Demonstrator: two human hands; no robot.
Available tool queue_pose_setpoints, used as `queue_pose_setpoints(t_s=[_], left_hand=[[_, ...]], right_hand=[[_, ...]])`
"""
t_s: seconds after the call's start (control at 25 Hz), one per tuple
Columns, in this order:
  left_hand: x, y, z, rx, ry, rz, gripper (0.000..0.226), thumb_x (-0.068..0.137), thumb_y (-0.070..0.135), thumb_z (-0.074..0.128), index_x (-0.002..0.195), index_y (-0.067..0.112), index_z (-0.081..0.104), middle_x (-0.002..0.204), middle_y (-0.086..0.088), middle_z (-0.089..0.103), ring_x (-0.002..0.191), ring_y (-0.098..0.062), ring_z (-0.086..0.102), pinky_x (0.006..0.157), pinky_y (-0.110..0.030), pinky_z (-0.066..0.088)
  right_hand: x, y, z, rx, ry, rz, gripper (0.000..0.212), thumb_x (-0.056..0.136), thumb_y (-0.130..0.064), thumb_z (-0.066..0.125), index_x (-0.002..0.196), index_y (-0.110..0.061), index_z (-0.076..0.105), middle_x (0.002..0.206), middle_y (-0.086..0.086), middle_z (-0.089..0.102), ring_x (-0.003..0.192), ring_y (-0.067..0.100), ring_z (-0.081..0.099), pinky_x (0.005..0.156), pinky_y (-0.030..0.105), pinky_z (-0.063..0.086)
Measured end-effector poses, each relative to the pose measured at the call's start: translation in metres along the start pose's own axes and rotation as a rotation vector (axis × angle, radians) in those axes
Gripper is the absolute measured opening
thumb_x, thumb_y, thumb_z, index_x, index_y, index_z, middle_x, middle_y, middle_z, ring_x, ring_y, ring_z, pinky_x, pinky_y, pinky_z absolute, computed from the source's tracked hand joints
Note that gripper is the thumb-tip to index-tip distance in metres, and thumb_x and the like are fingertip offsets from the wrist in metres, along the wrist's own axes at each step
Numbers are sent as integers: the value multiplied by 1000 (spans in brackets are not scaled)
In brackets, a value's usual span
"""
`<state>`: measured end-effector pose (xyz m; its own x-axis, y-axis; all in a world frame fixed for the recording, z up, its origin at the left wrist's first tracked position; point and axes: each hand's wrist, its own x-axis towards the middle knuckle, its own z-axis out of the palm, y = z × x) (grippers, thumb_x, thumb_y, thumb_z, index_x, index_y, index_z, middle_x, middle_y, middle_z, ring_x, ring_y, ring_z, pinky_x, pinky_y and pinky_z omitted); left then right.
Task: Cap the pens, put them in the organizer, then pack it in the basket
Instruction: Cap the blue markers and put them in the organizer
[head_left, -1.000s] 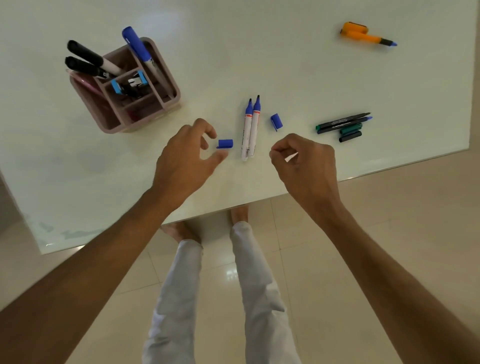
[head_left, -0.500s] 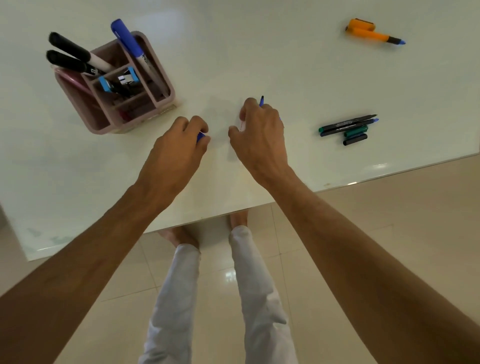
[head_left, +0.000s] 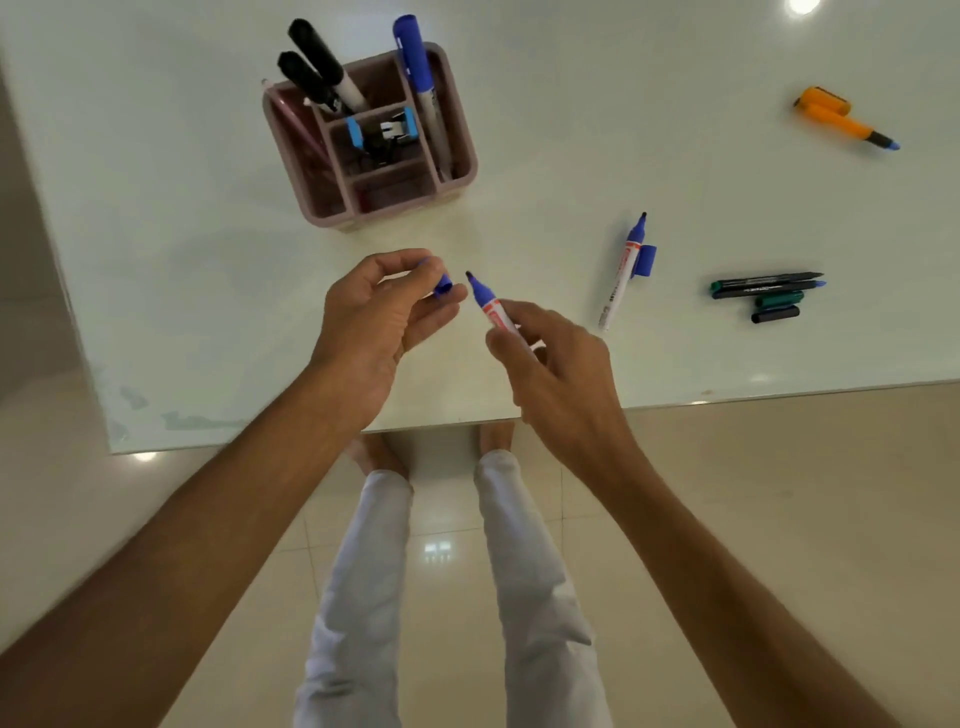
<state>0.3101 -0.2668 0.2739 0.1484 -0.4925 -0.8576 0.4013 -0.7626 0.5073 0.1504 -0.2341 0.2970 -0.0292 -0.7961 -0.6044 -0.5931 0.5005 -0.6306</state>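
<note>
My left hand (head_left: 374, 317) pinches a blue cap (head_left: 443, 287), its open end facing right. My right hand (head_left: 558, 364) grips an uncapped blue marker (head_left: 488, 301), its tip pointing at the cap a short gap away. Both are held above the white table (head_left: 182, 270). A second uncapped blue marker (head_left: 621, 275) lies on the table to the right, with a loose blue cap (head_left: 645, 259) touching its side. The pink organizer (head_left: 332, 208) stands behind my hands; it holds two black markers (head_left: 322, 67) and a capped blue marker (head_left: 415, 57).
Two thin uncapped pens (head_left: 766, 286) lie at the right with a green cap (head_left: 779, 298) and a black cap (head_left: 775, 314) beside them. An orange highlighter (head_left: 841, 122) with its cap lies far right. The table's front edge (head_left: 727, 400) runs just below my hands.
My left hand picked up the blue cap and my right hand lifted one blue marker off the table. Both came toward me, with tip and cap now facing each other.
</note>
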Motion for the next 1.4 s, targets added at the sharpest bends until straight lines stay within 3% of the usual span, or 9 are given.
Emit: queue_pose_setpoints(t_s=[0.24,0.44,0.68,0.76,0.84,1.04,1.16,1.28,1.4], left_hand=[[-12,-4,-17,87,-99,91,20,98,13,72,118,10,71,106,-8,82,95,-26,82,86,-36,66],[-19,-2,-28,140,-98,108,18,96,16,75,113,11,72,104,-7,83,96,-23,82,88,-37,66],[-25,-7,-32,95,-76,124,14,98,21,71,90,10,68,99,-12,80,94,-24,82,84,-32,66],[-26,-6,-38,48,-75,110,15,100,20,68,87,12,66,99,-12,81,96,-26,81,86,-33,66],[-28,1,-36,21,-83,144,14,101,20,66,89,14,65,99,-9,82,98,-25,81,86,-32,65],[-40,36,6,358,-381,474,20,98,18,73,106,-1,74,103,-11,80,100,-18,78,96,-29,61],[-32,61,6,301,-205,606,24,101,21,70,116,2,76,109,-4,80,105,-11,76,100,-27,59],[-16,85,-29,195,14,586,22,106,26,62,111,7,73,105,-4,81,103,-17,79,97,-33,62],[-11,87,-54,286,137,526,19,107,31,58,101,20,72,93,5,81,95,-15,80,93,-37,64]], right_hand=[[-21,6,14,-79,19,-128,27,106,-27,60,122,-10,74,80,2,65,67,8,56,66,7,42],[-15,-7,18,-104,87,-220,26,106,-27,59,100,-9,76,67,4,59,59,10,49,59,15,38],[-15,-22,28,-191,155,-216,35,102,-35,59,82,-10,75,60,5,62,56,25,56,56,39,50],[-14,-28,33,-214,144,-225,36,102,-32,62,75,-10,71,56,3,59,51,21,51,52,33,44],[-16,-32,41,-179,156,-195,33,104,-32,62,79,-12,69,58,-3,56,50,12,48,51,16,38],[-9,-35,32,45,327,-143,16,104,-23,63,102,-8,67,94,10,55,79,-6,47,72,5,41],[12,-51,-6,-23,440,-102,36,110,-38,48,91,-9,60,88,3,55,77,7,52,69,15,41],[34,-67,-37,54,429,-124,40,113,-39,41,80,-20,55,67,-12,46,56,1,49,59,17,42],[56,-76,-52,27,427,-251,32,112,-36,44,94,-14,60,72,-9,59,57,4,58,63,21,54]])
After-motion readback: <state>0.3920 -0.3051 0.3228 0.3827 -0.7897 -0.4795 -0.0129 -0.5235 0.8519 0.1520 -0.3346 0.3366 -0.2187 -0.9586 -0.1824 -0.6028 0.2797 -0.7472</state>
